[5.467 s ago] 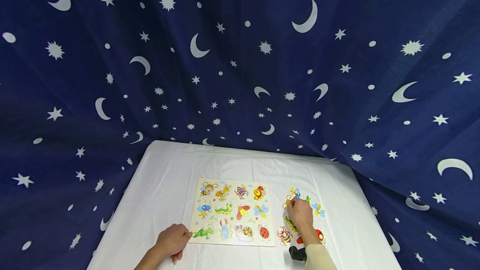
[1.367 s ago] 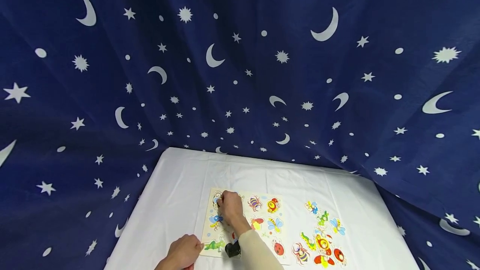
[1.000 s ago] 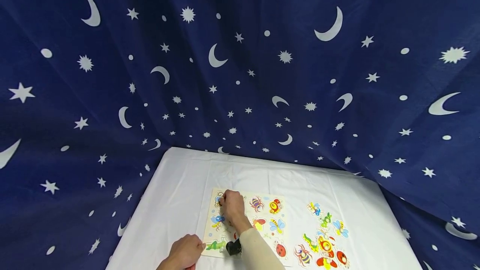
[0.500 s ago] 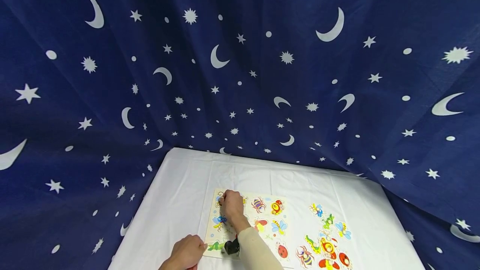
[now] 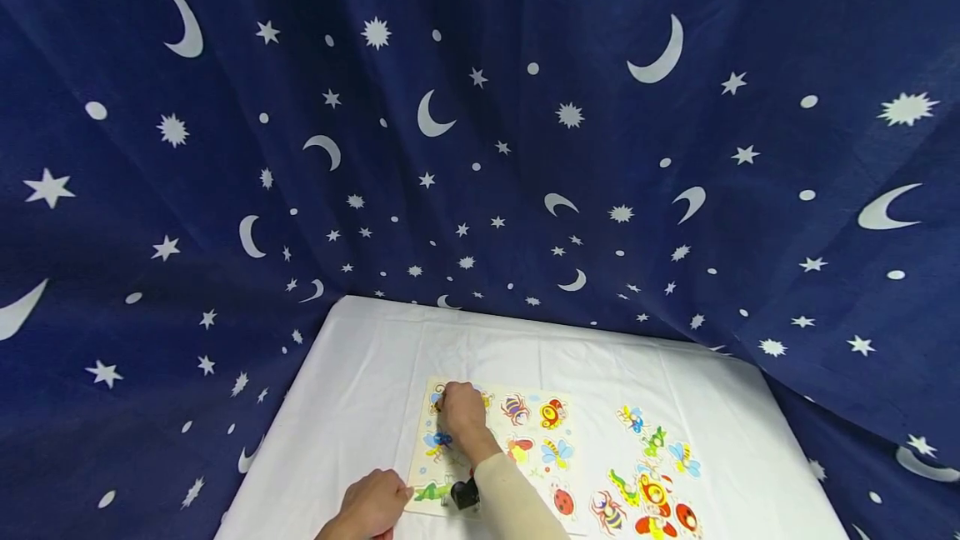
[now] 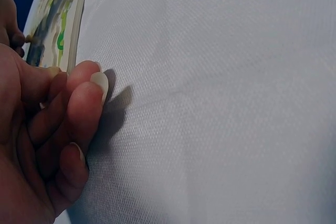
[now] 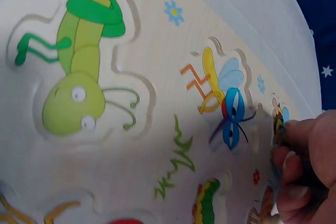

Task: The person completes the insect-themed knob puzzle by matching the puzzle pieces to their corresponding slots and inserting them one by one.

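A pale wooden insect puzzle board (image 5: 418, 455) with printed recesses lies on the white-covered table. In the head view my right hand (image 5: 463, 415) is over its upper-left recess and pinches a bee piece (image 5: 437, 400) there; my fingers hide most of it. The right wrist view has fingertips (image 7: 291, 163) at the bee (image 7: 277, 123), beyond the mosquito (image 7: 227, 98) and grasshopper (image 7: 84, 82) recesses. My left hand (image 5: 373, 500) holds the board's lower-left corner, thumb tip on the edge. In the left wrist view, its fingers (image 6: 84, 111) are curled beside the board edge.
Right of the board lie several loose insect pieces: a caterpillar (image 5: 622, 487), a spider (image 5: 607, 513), a grasshopper (image 5: 654, 442), a mosquito (image 5: 632, 418), a blue-winged bee (image 5: 684, 458) and a ladybug (image 5: 686, 517). A blue star-and-moon curtain (image 5: 480, 148) surrounds the table.
My right hand has gone from the loose pieces to the board's upper-left recess, taking the bee piece along. During the last second it barely moves. My left hand stays at the corner.
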The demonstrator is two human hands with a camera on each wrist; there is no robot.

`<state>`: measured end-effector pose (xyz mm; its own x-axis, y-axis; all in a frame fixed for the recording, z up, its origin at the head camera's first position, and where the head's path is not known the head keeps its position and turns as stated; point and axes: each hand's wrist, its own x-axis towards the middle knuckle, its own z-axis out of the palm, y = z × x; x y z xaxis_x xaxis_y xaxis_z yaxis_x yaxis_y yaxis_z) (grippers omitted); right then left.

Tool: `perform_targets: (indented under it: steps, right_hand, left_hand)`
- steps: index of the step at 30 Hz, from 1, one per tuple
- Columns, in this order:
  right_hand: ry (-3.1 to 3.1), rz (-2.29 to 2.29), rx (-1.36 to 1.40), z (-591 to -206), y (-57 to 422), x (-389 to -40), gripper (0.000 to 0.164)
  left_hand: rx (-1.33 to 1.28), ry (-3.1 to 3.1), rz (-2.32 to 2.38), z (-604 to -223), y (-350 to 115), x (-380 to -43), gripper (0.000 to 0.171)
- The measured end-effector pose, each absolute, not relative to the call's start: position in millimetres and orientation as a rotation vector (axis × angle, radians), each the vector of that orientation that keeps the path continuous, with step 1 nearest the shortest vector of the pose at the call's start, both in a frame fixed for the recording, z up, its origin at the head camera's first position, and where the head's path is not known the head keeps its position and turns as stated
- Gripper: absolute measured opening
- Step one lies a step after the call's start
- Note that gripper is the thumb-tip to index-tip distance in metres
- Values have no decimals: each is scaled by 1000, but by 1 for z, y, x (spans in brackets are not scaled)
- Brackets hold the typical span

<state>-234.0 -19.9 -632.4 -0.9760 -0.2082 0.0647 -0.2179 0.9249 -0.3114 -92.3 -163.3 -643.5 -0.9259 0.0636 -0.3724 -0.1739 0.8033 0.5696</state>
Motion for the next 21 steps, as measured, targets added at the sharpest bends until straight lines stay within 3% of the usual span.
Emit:
perform_targets:
  steps: [9,11,15,21]
  right_hand:
    - [-3166,636,650,-618,-6,-228,7]
    - [-3123,697,634,-616,-2,-227,8]
    - [-3004,775,561,-614,4,-226,27]
    - [-2919,871,488,-609,20,-230,21]
  left_hand:
    - [-158,2611,786,-637,-163,-90,22]
    - [-165,2606,790,-636,-161,-90,22]
    - [-168,2593,806,-636,-160,-90,23]
    - [-144,2592,839,-639,-161,-91,23]
